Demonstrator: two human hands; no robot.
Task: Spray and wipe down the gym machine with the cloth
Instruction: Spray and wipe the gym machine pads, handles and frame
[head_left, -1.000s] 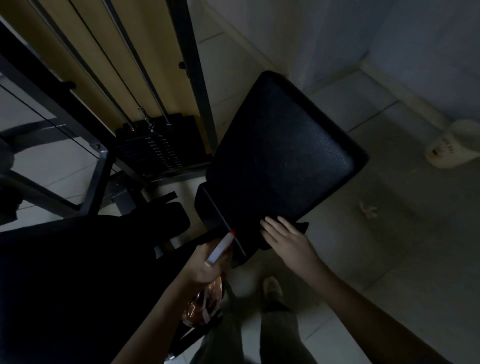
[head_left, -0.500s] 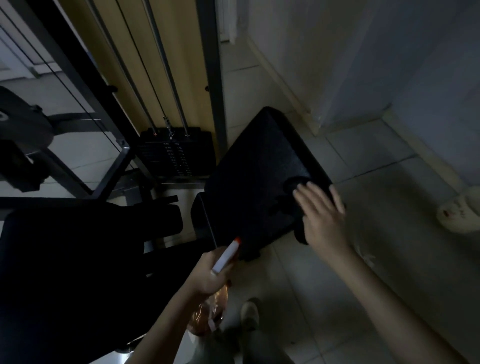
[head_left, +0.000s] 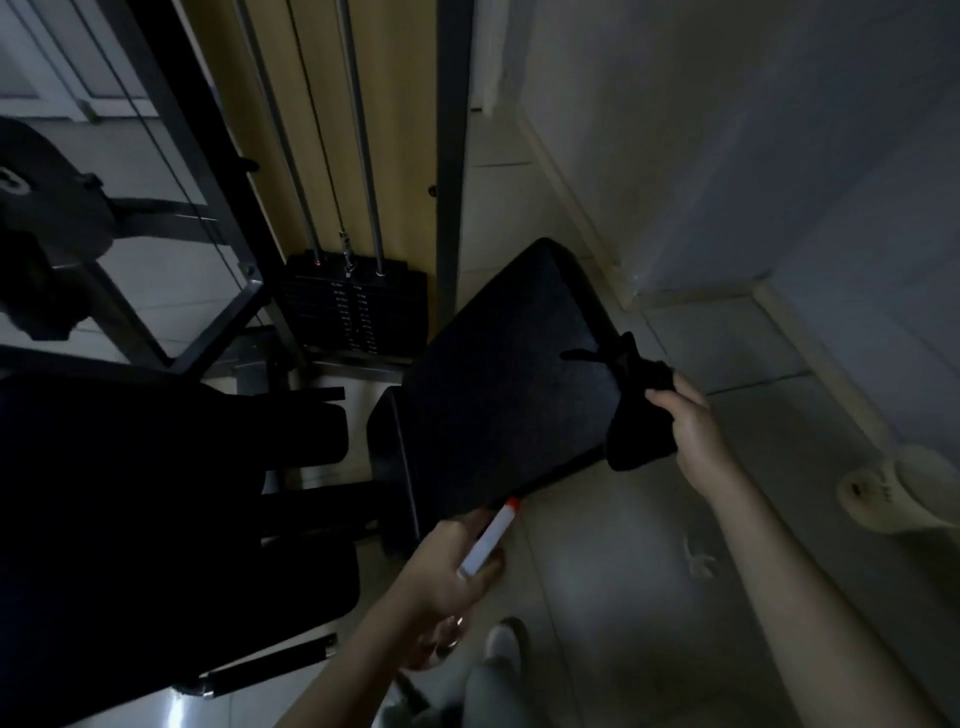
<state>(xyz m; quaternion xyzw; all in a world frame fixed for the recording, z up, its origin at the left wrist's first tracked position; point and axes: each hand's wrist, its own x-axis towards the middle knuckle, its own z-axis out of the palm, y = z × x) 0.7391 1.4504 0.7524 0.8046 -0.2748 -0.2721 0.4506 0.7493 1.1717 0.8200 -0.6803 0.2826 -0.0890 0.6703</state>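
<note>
The right hand (head_left: 693, 441) had its grip closed on the dark cloth (head_left: 636, 415), bunched at the right edge of the black seat pad (head_left: 509, 395), likely so it could rub that side clean. The left hand (head_left: 447, 566) was wrapped around the spray bottle (head_left: 488, 535) (its red tip pointed at the pad's near edge), kept close and ready for more squirts. The weight stack (head_left: 353, 312) stood behind the pad.
</note>
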